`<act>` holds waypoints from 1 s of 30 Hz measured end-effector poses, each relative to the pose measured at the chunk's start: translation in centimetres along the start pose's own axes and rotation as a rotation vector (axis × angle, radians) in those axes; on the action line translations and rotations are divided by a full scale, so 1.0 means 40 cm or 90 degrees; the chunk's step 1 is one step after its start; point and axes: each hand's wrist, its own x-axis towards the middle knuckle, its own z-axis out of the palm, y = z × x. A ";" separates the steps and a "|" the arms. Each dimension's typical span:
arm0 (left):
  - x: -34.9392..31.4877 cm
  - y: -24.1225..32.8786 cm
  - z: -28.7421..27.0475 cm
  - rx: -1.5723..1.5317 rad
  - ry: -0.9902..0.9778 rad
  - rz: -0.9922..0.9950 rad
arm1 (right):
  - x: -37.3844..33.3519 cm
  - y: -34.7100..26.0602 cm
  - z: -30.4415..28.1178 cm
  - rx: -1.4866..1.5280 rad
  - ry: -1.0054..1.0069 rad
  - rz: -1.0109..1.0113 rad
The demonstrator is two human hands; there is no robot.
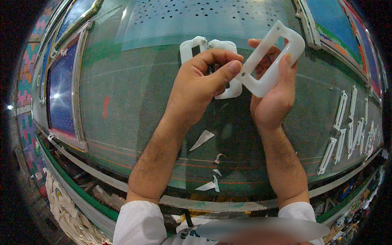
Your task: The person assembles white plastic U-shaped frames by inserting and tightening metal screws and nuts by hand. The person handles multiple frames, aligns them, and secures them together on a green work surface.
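My right hand [274, 100] grips a white plastic piece shaped like a rectangular loop [261, 50], holding it tilted above the table. Its thumb lies on the near side of the loop, with fingers behind. Small holes show at two of the loop's corners. My left hand [190, 83] is closed in a pinch, thumb against forefinger, close to the loop's lower left corner. Whatever the pinch holds, if anything, cannot be made out. Behind the left hand lie similar white loop pieces [186, 52], partly hidden, with small metal bits at their upper edge.
White offcuts [203, 139] lie on the dark green table [110, 134] between my forearms. Several narrow white strips [328, 155] are spread at the right. A framed blue screen [61, 94] stands left, another [326, 20] far right. A translucent perforated sheet [163, 30] covers the far side.
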 end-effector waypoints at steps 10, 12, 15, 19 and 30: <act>0.003 -0.027 0.016 0.103 0.019 0.056 | -0.005 0.011 -0.014 -0.033 0.003 0.012; 0.003 -0.030 0.014 0.137 0.021 0.059 | -0.006 0.012 -0.014 -0.029 0.009 0.005; 0.003 -0.029 0.012 0.164 0.027 0.074 | -0.006 0.013 -0.015 -0.038 0.016 -0.013; -0.001 -0.023 0.014 0.131 0.026 0.076 | -0.010 0.011 -0.013 -0.050 0.021 -0.023; -0.005 -0.012 0.012 0.096 0.043 0.010 | -0.021 0.013 -0.015 -0.043 -0.057 -0.093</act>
